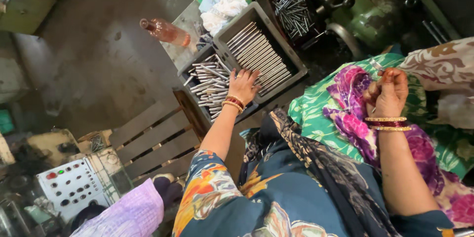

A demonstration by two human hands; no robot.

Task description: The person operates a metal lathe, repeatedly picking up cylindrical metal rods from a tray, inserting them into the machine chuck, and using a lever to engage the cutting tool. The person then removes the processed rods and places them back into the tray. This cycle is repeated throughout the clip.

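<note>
The left hand lies palm down with its fingers spread, resting on the loose heap of short metal rods in a grey tray; it clasps nothing that can be made out. Just to the right of that heap, touching the same hand's fingertips, sits a second grey tray where longer rods lie in a neat parallel row.

The right hand is well apart, raised over the lap on the right, with its fingers curled together around something small and thin (too small to tell what it is). Beneath it spreads a green and purple flowered cloth.

Farther off, behind the trays, a white and green rag is bunched on the bench top, and a pinkish plastic bottle lies on its side to the left. A dark crate of more rods stands at the far right beside a green machine. Near left, a slatted wooden pallet leans by a white control panel with buttons, and a lilac sleeve of another person shows at the bottom.
</note>
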